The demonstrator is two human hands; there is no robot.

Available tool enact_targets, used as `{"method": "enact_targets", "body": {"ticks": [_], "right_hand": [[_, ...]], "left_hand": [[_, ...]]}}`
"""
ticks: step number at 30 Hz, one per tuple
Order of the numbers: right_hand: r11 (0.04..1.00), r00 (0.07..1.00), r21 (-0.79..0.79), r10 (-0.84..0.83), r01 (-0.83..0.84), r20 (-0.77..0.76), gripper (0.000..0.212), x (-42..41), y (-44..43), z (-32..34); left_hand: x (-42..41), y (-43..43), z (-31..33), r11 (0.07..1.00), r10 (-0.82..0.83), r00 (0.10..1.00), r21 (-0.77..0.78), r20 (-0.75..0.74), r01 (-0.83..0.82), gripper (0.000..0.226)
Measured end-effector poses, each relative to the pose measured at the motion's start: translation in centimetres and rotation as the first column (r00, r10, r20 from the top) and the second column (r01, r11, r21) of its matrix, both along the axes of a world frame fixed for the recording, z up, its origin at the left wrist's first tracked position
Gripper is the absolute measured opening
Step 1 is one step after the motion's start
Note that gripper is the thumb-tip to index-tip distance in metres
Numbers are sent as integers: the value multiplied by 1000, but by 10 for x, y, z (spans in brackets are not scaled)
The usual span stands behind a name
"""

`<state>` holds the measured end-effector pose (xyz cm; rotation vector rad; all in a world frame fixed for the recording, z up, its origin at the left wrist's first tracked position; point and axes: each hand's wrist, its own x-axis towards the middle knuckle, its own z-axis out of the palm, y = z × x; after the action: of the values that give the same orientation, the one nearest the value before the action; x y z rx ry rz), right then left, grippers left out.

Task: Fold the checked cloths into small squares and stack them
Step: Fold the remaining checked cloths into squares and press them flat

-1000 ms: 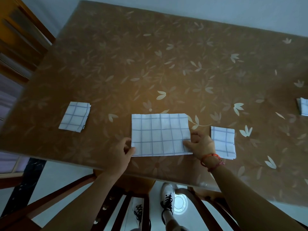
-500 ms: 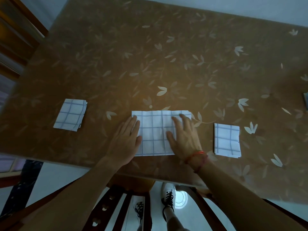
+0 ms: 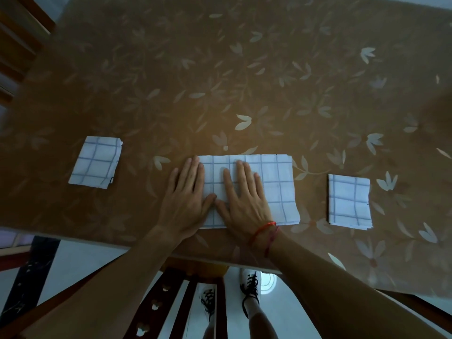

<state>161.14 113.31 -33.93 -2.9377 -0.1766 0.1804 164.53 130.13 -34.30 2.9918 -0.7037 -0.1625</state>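
A white cloth with blue checks [image 3: 276, 189], folded into a wide rectangle, lies near the front edge of the table [image 3: 244, 69]. My left hand [image 3: 186, 199] lies flat with straight fingers on the cloth's left edge, partly on the table. My right hand [image 3: 244, 199], with a red string at the wrist, presses flat on the cloth's left half, thumb touching the left thumb. One small folded checked square [image 3: 96, 162] lies to the left. Another folded checked square [image 3: 348, 200] lies to the right.
The table carries a brown cover with pale leaf and flower prints. A wooden chair back [image 3: 171, 297] stands below the table's front edge, with feet in laced shoes [image 3: 249, 287] on the light floor. Wooden furniture [image 3: 19, 33] stands at the far left.
My hands left the cloth's lower corners and laid flat on it. Since half a second ago both slid left, the right hand from the cloth's middle onto its left half.
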Motion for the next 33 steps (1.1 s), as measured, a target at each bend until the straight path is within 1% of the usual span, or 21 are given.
{"method": "enact_targets", "body": {"ticks": [4,6,9,15,24,28,33], "right_hand": [[995,995,21,97,-98,31,63,0,9,2],[994,993,19,112,-112,29,62,0,13,-1],[995,995,-1,97,-97,20,63,-1,14,-6],[998,998,-45,53,-54,-16,75,-10,-2,-6],[988,995,-154,-43,29,-90,82,-34,-79,0],[987,992,-151,-77,62,-96,83,-42,-93,3],[990,990,-130,-76,61,-116,82,-40,-94,7]], "left_hand": [[-6,5,1,999,-26,1000,20,8,25,65],[-8,9,0,999,-29,1000,36,-5,29,65],[-7,11,0,998,-31,999,56,-8,31,65],[-8,9,1,998,-27,1000,64,-9,28,66],[-9,7,4,997,-12,1000,79,-24,14,67],[-8,8,4,994,-13,999,105,-34,16,68],[-5,6,11,996,-1,998,86,-61,6,70]]}}
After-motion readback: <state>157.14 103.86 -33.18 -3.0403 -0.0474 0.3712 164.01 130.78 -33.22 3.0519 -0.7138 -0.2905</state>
